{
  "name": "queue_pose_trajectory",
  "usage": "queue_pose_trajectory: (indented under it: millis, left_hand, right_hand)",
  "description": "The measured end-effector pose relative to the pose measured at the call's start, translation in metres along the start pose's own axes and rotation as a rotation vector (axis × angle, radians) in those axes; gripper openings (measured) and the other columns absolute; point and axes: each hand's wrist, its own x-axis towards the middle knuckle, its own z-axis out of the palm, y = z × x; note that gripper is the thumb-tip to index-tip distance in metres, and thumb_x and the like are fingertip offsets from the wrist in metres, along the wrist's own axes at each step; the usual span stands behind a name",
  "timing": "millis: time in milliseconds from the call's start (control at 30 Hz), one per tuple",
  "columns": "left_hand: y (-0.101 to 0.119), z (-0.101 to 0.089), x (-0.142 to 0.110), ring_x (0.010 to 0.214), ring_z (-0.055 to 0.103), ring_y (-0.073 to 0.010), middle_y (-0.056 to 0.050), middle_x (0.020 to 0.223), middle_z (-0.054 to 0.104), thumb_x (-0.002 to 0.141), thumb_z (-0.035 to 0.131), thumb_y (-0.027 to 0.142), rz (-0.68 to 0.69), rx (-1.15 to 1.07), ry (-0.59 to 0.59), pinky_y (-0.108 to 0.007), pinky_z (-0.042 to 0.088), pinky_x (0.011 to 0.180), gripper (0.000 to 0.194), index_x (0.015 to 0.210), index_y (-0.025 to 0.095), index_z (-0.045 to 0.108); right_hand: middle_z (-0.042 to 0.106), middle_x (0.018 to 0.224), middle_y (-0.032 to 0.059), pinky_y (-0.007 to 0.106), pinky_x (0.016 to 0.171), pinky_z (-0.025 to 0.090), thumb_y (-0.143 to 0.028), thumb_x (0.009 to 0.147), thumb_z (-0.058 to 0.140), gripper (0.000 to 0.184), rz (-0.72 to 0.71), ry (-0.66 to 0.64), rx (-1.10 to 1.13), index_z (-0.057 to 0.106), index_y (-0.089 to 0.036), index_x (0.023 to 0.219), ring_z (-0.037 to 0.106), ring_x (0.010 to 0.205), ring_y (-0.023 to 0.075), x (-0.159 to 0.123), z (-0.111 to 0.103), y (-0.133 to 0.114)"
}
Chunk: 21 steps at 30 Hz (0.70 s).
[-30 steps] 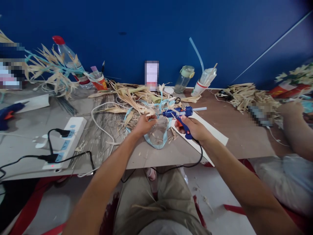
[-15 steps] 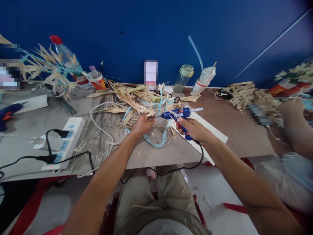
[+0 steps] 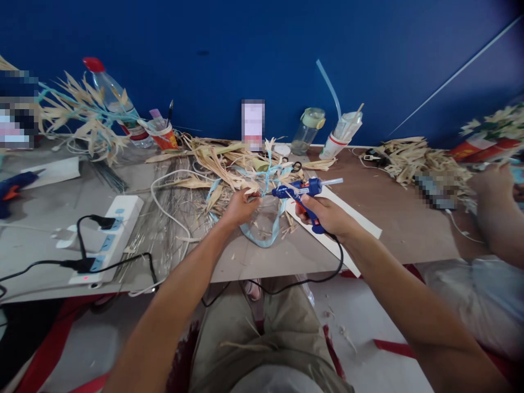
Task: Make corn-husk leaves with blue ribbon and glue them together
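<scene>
- While your right hand [image 3: 327, 214] wraps round the handle of the blue glue gun [image 3: 313, 186], the nozzle points left over the middle of the desk [image 3: 409, 240], just beside your left hand [image 3: 240, 208].
- Your left thumb and fingers draw together at a pale husk piece [image 3: 250, 191]; whether they pinch it cannot be told.
- Between your hands and the desk's front edge loops a light blue ribbon [image 3: 262, 242].
- Under your right forearm lies a white board [image 3: 368, 229], one corner at the front edge.
- Behind your hands, dried husks [image 3: 213, 158] spread towards the back edge.
- To your left, a power strip [image 3: 114, 240] sits near the front edge.
</scene>
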Motion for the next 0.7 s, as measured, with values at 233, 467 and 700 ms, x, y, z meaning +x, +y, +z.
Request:
queue_pose_trajectory:
  millis: [233, 467, 700]
  left_hand:
    - [-0.006, -0.004, 0.002, 0.062, 0.049, -0.0112, 0.001, 0.067, 0.055, 0.062, 0.06, 0.028, -0.031, -0.028, -0.059, -0.026, 0.039, 0.063, 0.018, 0.075, 0.015, 0.058]
    - [-0.004, -0.006, 0.004, 0.049, 0.034, -0.0056, 0.007, 0.057, 0.045, 0.062, 0.063, 0.029, -0.144, -0.172, -0.049, -0.022, 0.029, 0.051, 0.021, 0.076, 0.015, 0.057]
    - [-0.008, -0.003, 0.006, 0.047, 0.031, -0.0045, 0.007, 0.058, 0.046, 0.06, 0.063, 0.028, -0.154, -0.193, -0.037, -0.021, 0.024, 0.049, 0.023, 0.077, 0.014, 0.056]
  right_hand:
    - [0.054, 0.061, 0.0027, 0.025, 0.048, 0.032, -0.064, 0.074, 0.051, 0.049, -0.095, 0.007, -0.082, 0.062, -0.017, 0.079, 0.042, 0.052, 0.0111, -0.01, -0.005, 0.0]
    - [0.058, 0.086, 0.0091, 0.033, 0.069, 0.041, -0.048, 0.073, 0.058, 0.037, -0.318, 0.449, -0.837, 0.06, -0.016, 0.091, 0.054, 0.078, 0.0215, -0.014, -0.033, 0.045]
    - [0.056, 0.101, 0.0164, 0.04, 0.078, 0.045, -0.044, 0.077, 0.054, 0.043, -0.152, 0.412, -1.195, 0.06, -0.011, 0.104, 0.058, 0.09, 0.0284, -0.015, -0.058, 0.095]
